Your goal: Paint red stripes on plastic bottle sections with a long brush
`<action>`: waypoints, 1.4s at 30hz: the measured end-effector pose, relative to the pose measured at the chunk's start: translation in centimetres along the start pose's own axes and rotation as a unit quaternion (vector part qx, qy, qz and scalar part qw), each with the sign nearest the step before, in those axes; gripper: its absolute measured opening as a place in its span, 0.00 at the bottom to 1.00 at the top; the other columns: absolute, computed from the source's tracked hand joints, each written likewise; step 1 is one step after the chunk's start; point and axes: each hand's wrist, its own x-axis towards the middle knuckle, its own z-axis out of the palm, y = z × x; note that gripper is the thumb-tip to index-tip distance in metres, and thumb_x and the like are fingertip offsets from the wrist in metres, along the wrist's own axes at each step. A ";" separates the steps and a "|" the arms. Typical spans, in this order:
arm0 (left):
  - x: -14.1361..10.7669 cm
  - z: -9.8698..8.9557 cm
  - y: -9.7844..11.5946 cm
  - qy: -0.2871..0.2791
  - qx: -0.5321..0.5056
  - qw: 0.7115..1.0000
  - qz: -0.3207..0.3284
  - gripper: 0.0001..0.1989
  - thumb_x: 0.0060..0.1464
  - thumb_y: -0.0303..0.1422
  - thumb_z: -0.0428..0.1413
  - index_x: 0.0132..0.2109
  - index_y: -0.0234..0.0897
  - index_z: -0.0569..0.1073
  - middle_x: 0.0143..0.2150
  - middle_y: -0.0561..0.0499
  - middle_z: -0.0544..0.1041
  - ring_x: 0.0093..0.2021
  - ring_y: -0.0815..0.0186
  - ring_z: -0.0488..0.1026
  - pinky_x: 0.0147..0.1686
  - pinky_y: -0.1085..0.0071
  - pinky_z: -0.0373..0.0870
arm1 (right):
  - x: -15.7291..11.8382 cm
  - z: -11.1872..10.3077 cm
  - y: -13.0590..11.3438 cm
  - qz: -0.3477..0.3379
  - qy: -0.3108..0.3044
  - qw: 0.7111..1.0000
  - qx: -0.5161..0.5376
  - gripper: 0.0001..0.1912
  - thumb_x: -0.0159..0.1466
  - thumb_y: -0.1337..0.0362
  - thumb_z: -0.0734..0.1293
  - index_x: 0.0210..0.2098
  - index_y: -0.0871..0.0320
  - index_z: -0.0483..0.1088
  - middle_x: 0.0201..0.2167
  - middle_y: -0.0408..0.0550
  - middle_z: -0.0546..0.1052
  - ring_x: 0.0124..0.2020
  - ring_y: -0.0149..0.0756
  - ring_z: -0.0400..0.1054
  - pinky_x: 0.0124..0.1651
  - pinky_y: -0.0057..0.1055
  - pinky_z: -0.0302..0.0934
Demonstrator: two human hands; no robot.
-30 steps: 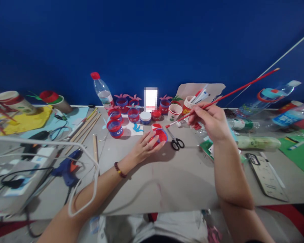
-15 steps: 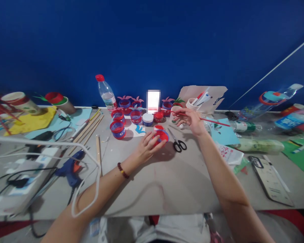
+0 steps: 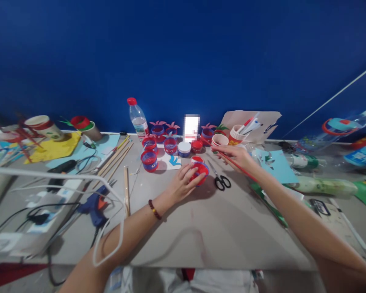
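My left hand [image 3: 184, 183] is curled around a small red paper cup [image 3: 202, 167] with a purple-blue rim, steadying it on the table. My right hand [image 3: 236, 156] pinches a long red paintbrush [image 3: 242, 168], whose handle slants down toward my forearm. The brush's front end points at an open jar of red paint [image 3: 197, 146]; whether it touches the jar is unclear. A white-lidded jar [image 3: 184, 149] stands beside that paint. Just right of the held cup lie black-handled scissors [image 3: 222, 182]. Behind my right fingers is a white paper cup [image 3: 219, 139].
Several red-and-purple cups with paper leaves [image 3: 171, 144] stand at the back, near a red-capped bottle [image 3: 138, 121]. To the left are wooden sticks [image 3: 127, 191], a blue glue gun [image 3: 95, 207] and a power strip [image 3: 45, 221] with cables. Plastic bottles [image 3: 305, 160] lie at right.
My right hand has lowered, and the brush now tilts more steeply, its handle end dropping toward my forearm. My left hand still holds the cup. The whole view has shifted slightly.
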 end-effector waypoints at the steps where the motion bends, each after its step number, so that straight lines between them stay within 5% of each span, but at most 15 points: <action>1: 0.1 0.0 0.0 0.008 0.001 1.000 0.002 0.29 0.58 0.28 0.57 0.66 0.42 0.61 0.60 0.42 0.65 0.65 0.53 0.61 0.63 0.54 0.67 | -0.5 -0.3 -0.1 0.010 -0.022 1.000 0.013 0.18 0.67 0.58 0.63 0.52 0.53 0.77 0.46 0.51 0.82 0.41 0.41 0.76 0.40 0.35 0.73; 5: 0.1 0.3 0.0 0.019 0.001 1.000 0.003 0.29 0.59 0.28 0.56 0.66 0.41 0.60 0.61 0.42 0.65 0.66 0.53 0.60 0.63 0.54 0.67 | -2.5 -0.8 0.2 0.065 -0.030 0.991 0.109 0.23 0.69 0.56 0.60 0.60 0.51 0.70 0.52 0.51 0.79 0.37 0.37 0.76 0.34 0.34 0.73; 11: -0.2 0.3 0.0 -0.017 -0.022 1.000 -0.012 0.30 0.57 0.29 0.59 0.66 0.41 0.62 0.62 0.42 0.64 0.66 0.51 0.60 0.64 0.53 0.65 | -3.0 -0.4 1.4 0.138 0.049 0.975 0.168 0.19 0.63 0.54 0.69 0.50 0.55 0.76 0.48 0.52 0.80 0.36 0.37 0.77 0.40 0.36 0.73; 16: 0.0 -0.1 0.0 -0.013 -0.022 1.000 -0.013 0.32 0.56 0.30 0.60 0.66 0.40 0.61 0.60 0.42 0.66 0.65 0.52 0.61 0.64 0.54 0.65 | -0.9 0.5 3.4 0.151 0.038 0.985 0.075 0.13 0.63 0.58 0.67 0.44 0.57 0.75 0.44 0.51 0.81 0.32 0.36 0.77 0.39 0.36 0.72; 21: 0.2 -0.4 0.1 -0.023 -0.034 0.998 -0.041 0.32 0.57 0.32 0.59 0.67 0.42 0.59 0.59 0.41 0.67 0.64 0.52 0.64 0.62 0.54 0.67 | 1.2 2.3 4.3 0.108 0.052 0.990 -0.076 0.15 0.64 0.65 0.64 0.50 0.57 0.72 0.45 0.51 0.82 0.45 0.41 0.77 0.48 0.36 0.69; 27: 0.0 0.3 0.1 -0.008 -0.057 0.997 -0.055 0.34 0.57 0.35 0.59 0.68 0.42 0.57 0.60 0.40 0.66 0.64 0.50 0.64 0.61 0.52 0.67 | 2.6 3.9 3.1 0.152 -0.005 0.949 -0.276 0.16 0.65 0.66 0.62 0.50 0.54 0.75 0.47 0.50 0.81 0.43 0.45 0.76 0.45 0.36 0.67; 38: 0.6 0.3 0.1 0.036 -0.057 0.996 -0.051 0.32 0.56 0.31 0.57 0.66 0.39 0.58 0.57 0.39 0.67 0.62 0.51 0.65 0.59 0.53 0.69 | 4.9 6.8 2.0 0.194 -0.036 0.904 -0.379 0.19 0.69 0.64 0.57 0.54 0.52 0.73 0.44 0.54 0.81 0.44 0.49 0.76 0.41 0.36 0.64; 42: 0.2 0.5 -0.1 0.010 -0.061 0.997 -0.054 0.33 0.56 0.32 0.57 0.66 0.39 0.58 0.58 0.39 0.66 0.63 0.49 0.64 0.58 0.51 0.69 | 5.5 7.6 1.4 0.191 -0.040 0.902 -0.384 0.19 0.69 0.66 0.57 0.54 0.54 0.72 0.44 0.56 0.81 0.45 0.48 0.76 0.43 0.36 0.64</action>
